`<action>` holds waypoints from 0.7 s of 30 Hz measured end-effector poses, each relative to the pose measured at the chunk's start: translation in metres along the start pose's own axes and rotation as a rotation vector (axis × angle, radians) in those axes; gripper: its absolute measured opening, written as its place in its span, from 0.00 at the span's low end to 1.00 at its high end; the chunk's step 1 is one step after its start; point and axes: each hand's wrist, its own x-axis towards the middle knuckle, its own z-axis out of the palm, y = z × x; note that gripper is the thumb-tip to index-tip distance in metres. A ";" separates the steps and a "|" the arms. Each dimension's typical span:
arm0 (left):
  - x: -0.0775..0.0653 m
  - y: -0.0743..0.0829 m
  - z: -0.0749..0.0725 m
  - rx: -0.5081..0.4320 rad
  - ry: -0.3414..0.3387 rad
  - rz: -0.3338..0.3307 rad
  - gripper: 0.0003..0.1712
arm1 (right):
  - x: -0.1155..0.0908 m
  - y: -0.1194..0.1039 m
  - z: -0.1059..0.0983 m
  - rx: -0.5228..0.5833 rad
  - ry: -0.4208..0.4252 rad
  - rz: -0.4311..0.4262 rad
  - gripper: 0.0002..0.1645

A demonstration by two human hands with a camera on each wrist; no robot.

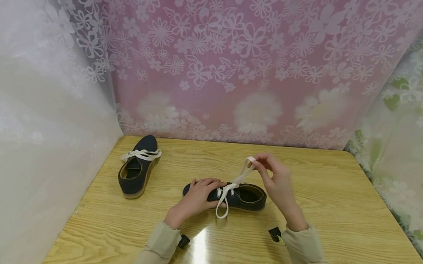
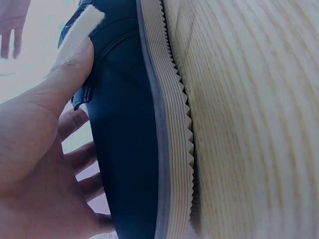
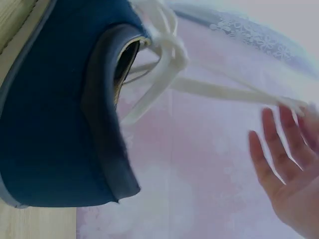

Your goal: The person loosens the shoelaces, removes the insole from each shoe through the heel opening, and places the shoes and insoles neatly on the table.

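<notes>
Right hand (image 1: 278,184) pinches a loop of white lace (image 1: 233,186) and holds it up above the shoe (image 1: 248,204); left hand (image 1: 199,195) grips the shoe's front half, thumb on the near side, fingers over the far side. The shoe stands sole down mid-table, toe to the left, another loop hanging down its near side. Well apart, at the table's (image 1: 336,192) far left, stands a second shoe (image 1: 143,171). Beyond hangs pink flowered cloth (image 1: 235,70).
</notes>
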 end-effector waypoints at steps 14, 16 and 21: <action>0.000 0.000 0.001 0.019 -0.003 -0.001 0.36 | -0.009 0.009 0.021 -0.237 -0.483 0.032 0.12; 0.000 0.000 0.000 0.021 -0.005 -0.002 0.36 | -0.010 0.011 0.023 -0.288 -0.464 0.000 0.10; 0.000 0.000 0.000 0.026 -0.003 0.001 0.36 | -0.011 0.016 0.024 -0.416 -0.396 -0.053 0.09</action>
